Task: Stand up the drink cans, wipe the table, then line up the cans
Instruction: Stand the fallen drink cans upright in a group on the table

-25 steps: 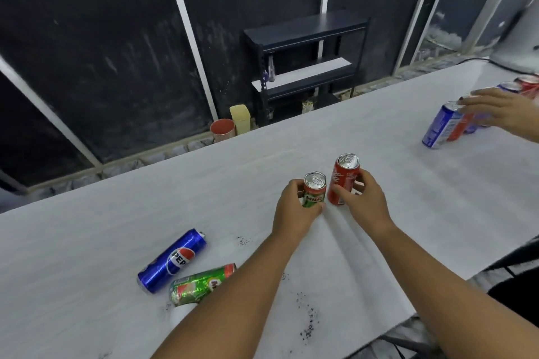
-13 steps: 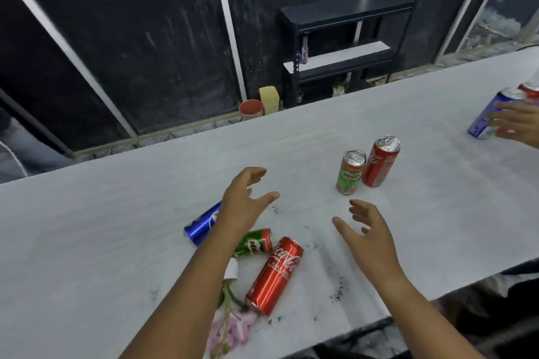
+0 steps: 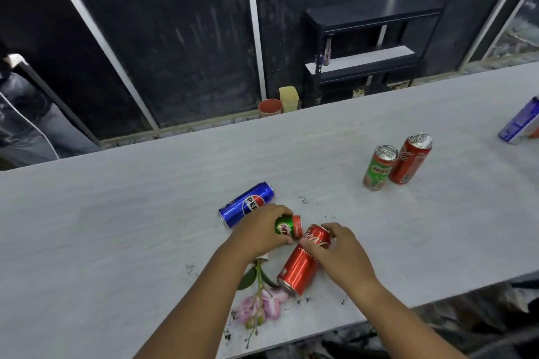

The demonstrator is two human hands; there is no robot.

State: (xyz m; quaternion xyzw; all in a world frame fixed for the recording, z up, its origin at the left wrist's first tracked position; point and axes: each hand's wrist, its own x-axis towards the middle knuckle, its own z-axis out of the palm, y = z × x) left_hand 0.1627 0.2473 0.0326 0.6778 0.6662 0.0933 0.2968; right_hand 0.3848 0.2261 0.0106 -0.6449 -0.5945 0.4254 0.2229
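On the white table (image 3: 116,227) my left hand (image 3: 256,232) grips a green Milo can (image 3: 287,227) that lies on its side. My right hand (image 3: 339,252) holds the upper end of a red Coca-Cola can (image 3: 303,261), also lying down. A blue Pepsi can (image 3: 248,203) lies just behind my left hand. Farther right, a second green Milo can (image 3: 379,167) and a second red Coca-Cola can (image 3: 411,158) stand upright side by side. Dark crumbs (image 3: 304,200) dot the table around the cans.
A pink artificial flower (image 3: 262,304) lies at the near table edge under my left forearm. A blue can (image 3: 522,122) is at the far right edge. Beyond the table stand a red cup (image 3: 270,107), a yellow container (image 3: 288,99) and a black shelf (image 3: 373,44).
Both hands came off the two upright cans and moved left. They have closed on the lying Milo and Coca-Cola cans; the view has shifted left.
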